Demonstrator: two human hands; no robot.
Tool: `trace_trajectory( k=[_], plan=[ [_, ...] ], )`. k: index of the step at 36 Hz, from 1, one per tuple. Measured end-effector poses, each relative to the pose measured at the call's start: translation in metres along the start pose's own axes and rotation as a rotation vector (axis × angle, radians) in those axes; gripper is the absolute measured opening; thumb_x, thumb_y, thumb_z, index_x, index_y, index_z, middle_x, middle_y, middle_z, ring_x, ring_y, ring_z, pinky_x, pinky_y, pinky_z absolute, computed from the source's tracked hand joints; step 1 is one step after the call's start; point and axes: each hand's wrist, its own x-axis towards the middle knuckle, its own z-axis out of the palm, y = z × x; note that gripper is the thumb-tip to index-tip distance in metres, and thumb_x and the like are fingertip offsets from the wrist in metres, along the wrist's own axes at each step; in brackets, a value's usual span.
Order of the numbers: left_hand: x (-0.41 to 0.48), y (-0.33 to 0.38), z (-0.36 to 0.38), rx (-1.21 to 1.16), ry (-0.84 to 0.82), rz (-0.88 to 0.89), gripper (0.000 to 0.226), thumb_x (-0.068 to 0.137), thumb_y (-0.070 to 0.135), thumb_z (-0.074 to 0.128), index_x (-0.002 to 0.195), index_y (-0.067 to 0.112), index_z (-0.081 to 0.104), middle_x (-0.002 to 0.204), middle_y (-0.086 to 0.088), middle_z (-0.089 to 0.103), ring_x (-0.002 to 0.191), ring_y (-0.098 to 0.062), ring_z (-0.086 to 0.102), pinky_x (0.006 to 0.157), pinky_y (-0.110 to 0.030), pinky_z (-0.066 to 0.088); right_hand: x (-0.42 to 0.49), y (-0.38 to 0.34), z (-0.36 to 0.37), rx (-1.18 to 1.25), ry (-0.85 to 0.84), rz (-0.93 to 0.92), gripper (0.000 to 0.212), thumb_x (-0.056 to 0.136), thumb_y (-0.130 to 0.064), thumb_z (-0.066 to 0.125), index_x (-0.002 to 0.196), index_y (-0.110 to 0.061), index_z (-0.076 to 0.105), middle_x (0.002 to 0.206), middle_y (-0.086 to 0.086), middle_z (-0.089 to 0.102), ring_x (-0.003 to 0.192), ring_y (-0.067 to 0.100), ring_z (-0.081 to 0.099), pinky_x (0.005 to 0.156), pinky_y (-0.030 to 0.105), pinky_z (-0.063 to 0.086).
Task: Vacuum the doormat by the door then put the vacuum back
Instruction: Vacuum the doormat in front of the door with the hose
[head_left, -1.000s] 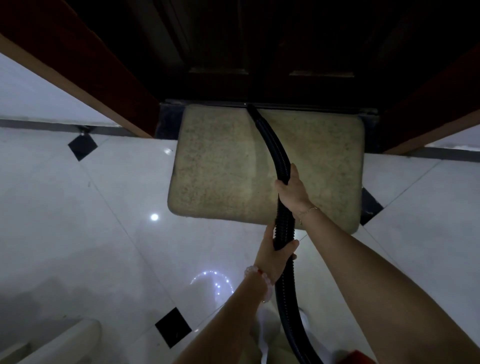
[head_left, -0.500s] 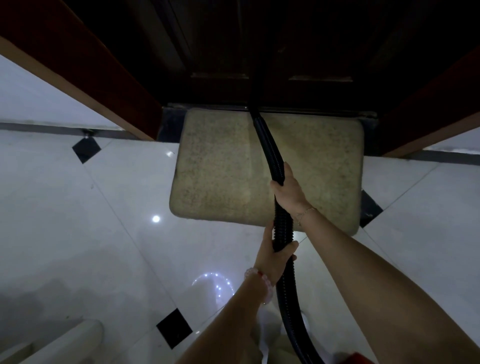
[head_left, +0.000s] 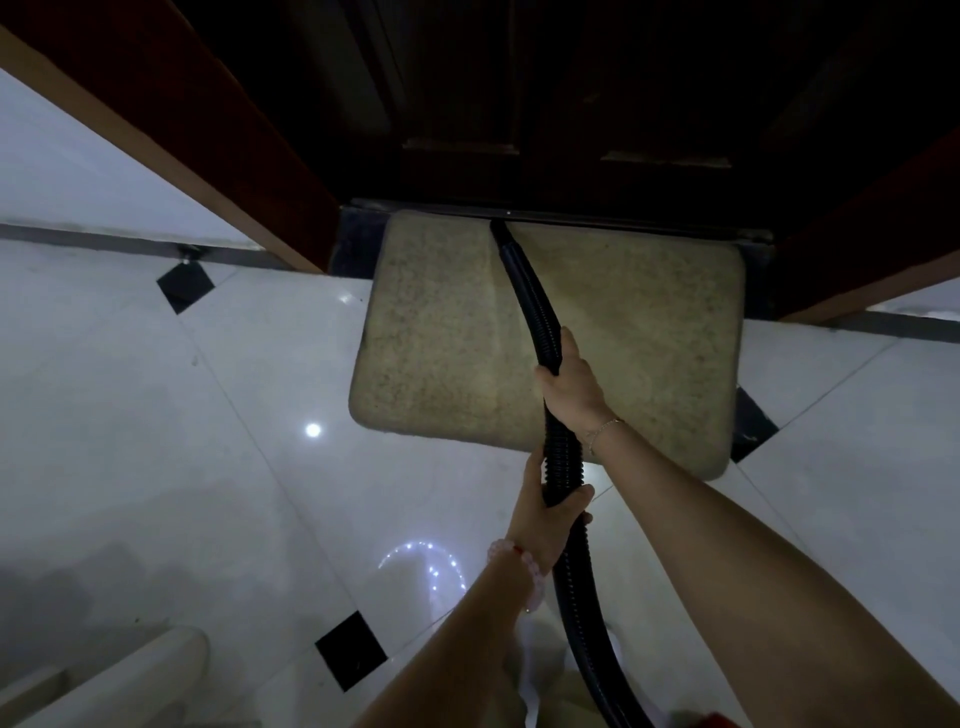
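A beige doormat (head_left: 457, 338) lies on the floor against the dark wooden door (head_left: 561, 93). A black ribbed vacuum hose (head_left: 530, 291) runs from the bottom of the view up across the mat, its tip at the mat's far edge near the door sill. My right hand (head_left: 571, 384) grips the hose over the mat. My left hand (head_left: 545, 509) grips it lower down, just in front of the mat's near edge. The vacuum body is mostly out of view; a red part (head_left: 711, 721) shows at the bottom edge.
Glossy white floor tiles (head_left: 182, 441) with small black diamond insets surround the mat. Reddish-brown door frame posts (head_left: 171, 119) stand left and right of the door. A pale rounded object (head_left: 130, 675) sits at the bottom left.
The hose tip has stayed at the mat's far edge and both hands keep their grip. The view has shifted slightly, and the right hand has edged a little up the hose.
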Motion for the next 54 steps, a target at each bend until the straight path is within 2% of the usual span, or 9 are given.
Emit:
trace_trajectory(
  k=[7, 18, 24, 35, 41, 45, 48, 51, 54],
  plan=[
    [0.002, -0.001, -0.006, -0.028, 0.000, 0.009, 0.055, 0.090, 0.014, 0.058, 0.137, 0.027, 0.032, 0.099, -0.006, 0.057, 0.073, -0.015, 0.060, 0.068, -0.019, 0.053, -0.001, -0.004, 0.006, -0.025, 0.043, 0.012, 0.068, 0.094, -0.028, 0.044, 0.153, -0.030, 0.011, 0.121, 0.016, 0.056, 0.090, 0.035, 0.064, 0.072, 0.039, 0.054],
    [0.005, -0.002, -0.007, -0.033, -0.010, 0.005, 0.058, 0.089, 0.014, 0.058, 0.139, 0.028, 0.031, 0.094, -0.002, 0.057, 0.069, -0.012, 0.060, 0.076, -0.027, 0.053, -0.001, -0.006, 0.004, -0.029, 0.056, 0.030, 0.068, 0.092, -0.030, 0.042, 0.153, -0.030, 0.012, 0.122, 0.018, 0.056, 0.090, 0.035, 0.064, 0.078, 0.045, 0.056],
    [0.002, 0.001, -0.005, -0.019, -0.027, 0.006, 0.056, 0.090, 0.014, 0.057, 0.136, 0.030, 0.031, 0.090, -0.001, 0.057, 0.073, -0.013, 0.059, 0.077, -0.028, 0.053, -0.004, -0.006, 0.000, -0.022, 0.038, 0.037, 0.070, 0.093, -0.031, 0.042, 0.154, -0.031, 0.007, 0.124, 0.017, 0.054, 0.093, 0.034, 0.063, 0.082, 0.048, 0.056],
    [-0.008, 0.001, -0.006, -0.035, -0.035, -0.006, 0.055, 0.090, 0.014, 0.057, 0.137, 0.027, 0.031, 0.089, -0.001, 0.057, 0.071, -0.012, 0.059, 0.064, -0.016, 0.052, -0.011, -0.007, -0.001, -0.009, 0.008, 0.049, 0.070, 0.095, -0.028, 0.043, 0.155, -0.029, 0.006, 0.126, 0.016, 0.053, 0.098, 0.033, 0.062, 0.087, 0.045, 0.054],
    [-0.011, 0.001, -0.009, -0.058, -0.032, 0.007, 0.056, 0.091, 0.012, 0.057, 0.139, 0.024, 0.031, 0.088, -0.001, 0.056, 0.069, -0.012, 0.057, 0.062, -0.017, 0.052, -0.012, -0.011, 0.004, -0.017, -0.034, 0.042, 0.067, 0.095, -0.027, 0.041, 0.153, -0.031, 0.009, 0.128, 0.016, 0.053, 0.098, 0.031, 0.061, 0.082, 0.037, 0.052],
    [-0.017, -0.003, -0.015, -0.066, -0.014, -0.005, 0.059, 0.090, 0.014, 0.057, 0.140, 0.025, 0.029, 0.089, 0.000, 0.057, 0.072, -0.013, 0.058, 0.062, -0.016, 0.053, -0.016, -0.016, 0.011, -0.042, -0.094, 0.030, 0.066, 0.095, -0.024, 0.042, 0.154, -0.029, 0.010, 0.126, 0.015, 0.054, 0.097, 0.029, 0.062, 0.073, 0.030, 0.047],
    [-0.023, -0.008, -0.022, -0.076, -0.006, -0.014, 0.058, 0.090, 0.014, 0.058, 0.139, 0.025, 0.029, 0.087, 0.000, 0.057, 0.071, -0.013, 0.059, 0.063, -0.017, 0.053, -0.022, -0.018, 0.021, -0.055, -0.124, 0.050, 0.066, 0.095, -0.024, 0.042, 0.153, -0.031, 0.012, 0.122, 0.015, 0.055, 0.095, 0.030, 0.061, 0.073, 0.032, 0.047],
    [-0.032, -0.012, -0.028, -0.094, 0.008, -0.029, 0.053, 0.090, 0.014, 0.058, 0.134, 0.029, 0.031, 0.087, -0.001, 0.057, 0.071, -0.013, 0.060, 0.061, -0.017, 0.053, -0.032, -0.020, 0.032, -0.078, -0.168, 0.052, 0.064, 0.092, -0.024, 0.042, 0.151, -0.030, 0.017, 0.112, 0.016, 0.056, 0.082, 0.027, 0.057, 0.068, 0.033, 0.045],
    [-0.044, -0.016, -0.032, -0.128, 0.037, -0.045, 0.055, 0.089, 0.013, 0.059, 0.135, 0.028, 0.032, 0.089, -0.002, 0.058, 0.071, -0.015, 0.060, 0.059, -0.016, 0.052, -0.042, -0.023, 0.041, -0.102, -0.204, 0.059, 0.065, 0.091, -0.024, 0.042, 0.151, -0.031, 0.018, 0.116, 0.020, 0.056, 0.081, 0.026, 0.055, 0.069, 0.034, 0.045]
  ],
)
